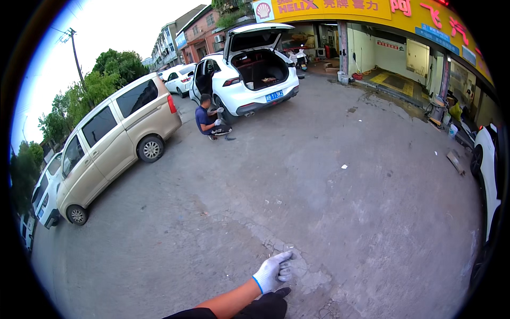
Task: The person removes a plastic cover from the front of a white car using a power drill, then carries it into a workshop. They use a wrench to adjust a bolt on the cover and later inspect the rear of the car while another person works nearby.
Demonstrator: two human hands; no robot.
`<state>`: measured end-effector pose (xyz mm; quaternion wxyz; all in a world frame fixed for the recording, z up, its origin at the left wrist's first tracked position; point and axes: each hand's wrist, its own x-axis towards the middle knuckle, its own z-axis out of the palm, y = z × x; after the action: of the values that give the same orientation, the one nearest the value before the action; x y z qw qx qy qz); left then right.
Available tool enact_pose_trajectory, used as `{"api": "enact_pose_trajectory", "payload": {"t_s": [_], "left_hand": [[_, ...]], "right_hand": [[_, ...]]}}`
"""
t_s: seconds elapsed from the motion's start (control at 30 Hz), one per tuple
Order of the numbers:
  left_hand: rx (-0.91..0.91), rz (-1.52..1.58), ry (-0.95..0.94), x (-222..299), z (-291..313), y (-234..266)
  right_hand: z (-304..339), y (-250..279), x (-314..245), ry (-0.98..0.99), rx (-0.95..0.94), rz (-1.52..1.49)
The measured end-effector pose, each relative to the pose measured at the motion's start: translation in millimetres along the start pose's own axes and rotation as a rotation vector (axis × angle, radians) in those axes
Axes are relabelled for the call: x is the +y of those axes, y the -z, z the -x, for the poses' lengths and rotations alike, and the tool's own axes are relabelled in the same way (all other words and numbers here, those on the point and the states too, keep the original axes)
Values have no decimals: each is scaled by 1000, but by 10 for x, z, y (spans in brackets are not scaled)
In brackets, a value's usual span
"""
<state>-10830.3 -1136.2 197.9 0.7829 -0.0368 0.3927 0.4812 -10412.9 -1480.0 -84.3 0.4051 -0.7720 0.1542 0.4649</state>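
My left hand (273, 272), in a white knit glove with a blue cuff edge, is held out low in front of me. Its fingers are curled in and the thumb lies along the top; nothing shows in its grip. Below it are my dark-clothed leg and the tip of a dark shoe (283, 292) on the grey concrete ground (340, 228). My right hand is out of the picture. Ahead, a white car (255, 80) stands with its tailgate raised and a side door open. A person (207, 118) in a dark blue top and gloves squats by its rear wheel.
A beige van (114, 138) is parked at the left, with other white cars beyond it. Open garage bays (396, 69) line the far right under a yellow sign, with buckets (342, 77) at their edge. Another white car (486, 170) stands at the right rim.
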Motion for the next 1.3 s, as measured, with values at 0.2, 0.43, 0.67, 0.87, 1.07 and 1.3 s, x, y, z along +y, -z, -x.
{"api": "enact_pose_trajectory", "payload": {"t_s": [0.2, 0.43, 0.67, 0.87, 1.07, 1.3], "left_hand": [[228, 20, -177, -462, -255, -462], [42, -5, -148, -1114, -1783, -1635], [-178, 22, 191, -2671, -3990, -3823], [-313, -125, 300, -4013, -4819, -6054], [-203, -155, 209, -5370, -5483, -7340], [-168, -122, 110, -7802, -6182, -8577]], "right_hand": [[-682, 273, -733, 41, -27, -8], [-1601, 614, -2056, -77, 67, 0], [-2984, 1215, -3747, -146, 76, 46], [-3786, 1467, -5589, -105, 72, 39], [-4942, 2300, -7134, -54, 10, 93], [-6366, 3963, -8518, -12, 6, 77]]}}
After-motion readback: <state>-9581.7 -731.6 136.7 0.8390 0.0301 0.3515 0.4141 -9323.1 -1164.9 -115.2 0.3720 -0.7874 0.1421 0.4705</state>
